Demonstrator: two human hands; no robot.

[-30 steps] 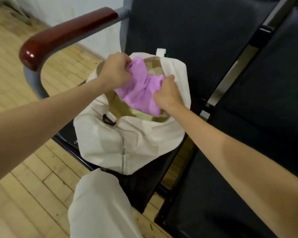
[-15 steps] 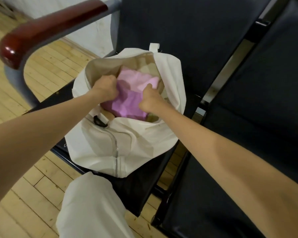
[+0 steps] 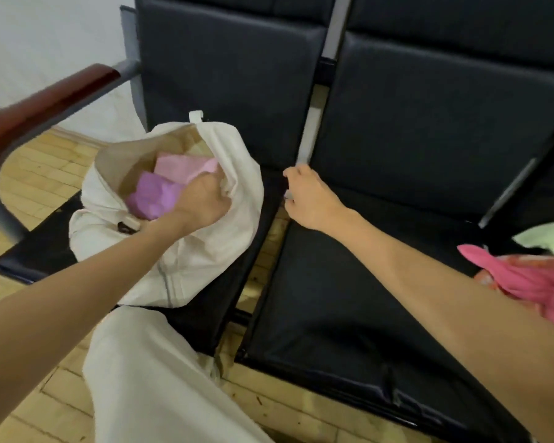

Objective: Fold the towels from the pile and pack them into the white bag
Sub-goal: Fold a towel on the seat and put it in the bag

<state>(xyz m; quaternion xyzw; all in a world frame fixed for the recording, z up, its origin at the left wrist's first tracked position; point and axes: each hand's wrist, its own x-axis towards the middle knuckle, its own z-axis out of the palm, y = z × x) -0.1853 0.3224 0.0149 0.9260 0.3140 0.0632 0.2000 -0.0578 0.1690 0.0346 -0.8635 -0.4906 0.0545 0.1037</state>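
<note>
My left hand (image 3: pixel 202 199) presses the folded purple towel (image 3: pixel 152 196) into the white canvas bag (image 3: pixel 205 251); my right hand (image 3: pixel 311 196), relaxed and empty beside that bag, should next fetch the pink towel pile (image 3: pixel 531 282).

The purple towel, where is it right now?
In the head view, the purple towel lies inside the white bag on the left seat, beside a pink towel, under the left hand.

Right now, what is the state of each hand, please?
Left hand: inside the white bag, fingers curled at the purple towel; whether it grips cannot be told.
Right hand: open, holding nothing, over the seat gap.
</note>
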